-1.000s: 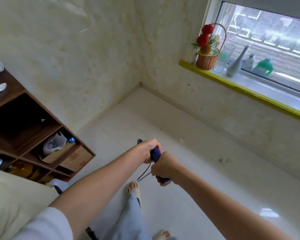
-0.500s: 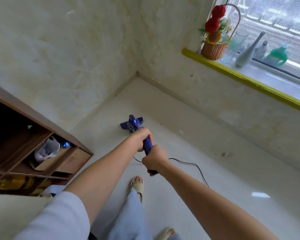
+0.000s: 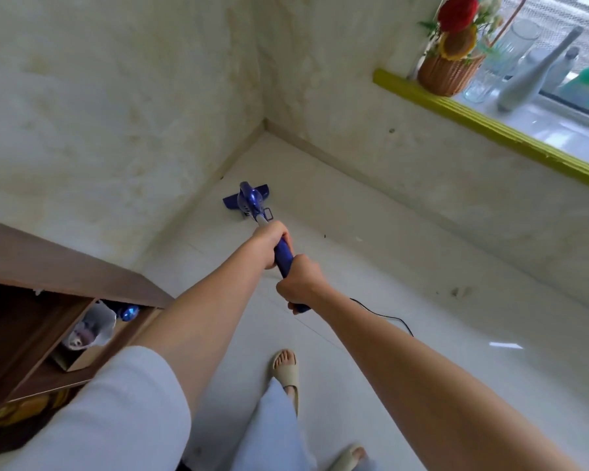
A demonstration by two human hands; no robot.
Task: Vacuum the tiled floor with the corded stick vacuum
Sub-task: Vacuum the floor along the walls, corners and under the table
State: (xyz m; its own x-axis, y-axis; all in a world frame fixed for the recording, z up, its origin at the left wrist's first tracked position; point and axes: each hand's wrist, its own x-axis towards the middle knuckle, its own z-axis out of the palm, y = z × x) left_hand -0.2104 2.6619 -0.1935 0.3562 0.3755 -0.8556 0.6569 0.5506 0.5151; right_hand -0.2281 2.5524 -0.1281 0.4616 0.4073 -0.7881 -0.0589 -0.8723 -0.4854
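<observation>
A: Where is the stick vacuum (image 3: 252, 205)?
B: Its blue floor head sits flat on the tiled floor (image 3: 405, 300), near the corner where the two pale walls meet, close to the left wall's skirting but not touching it. The handle slants back up toward the person.

A: What room is there around it?
B: Bare tile runs to the right along the wall under the yellow-edged window sill (image 3: 490, 130) and back toward the camera. On the left a wooden shelf unit (image 3: 48, 266) stands against the wall, well apart from the floor head. A few dark specks lie on the tile to the right of the handle.

A: And the cord?
B: The black cord (image 3: 385, 316) trails on the floor behind the right forearm.

A: The hands?
B: The left hand (image 3: 269, 244) is wrapped round the blue handle higher up the shaft; the right hand (image 3: 300, 283) clenches the handle's end, just beside it. Both grip firmly, arms stretched forward.

A: Anything nearer?
B: A sandalled foot (image 3: 285, 368) on the tile below the hands.
</observation>
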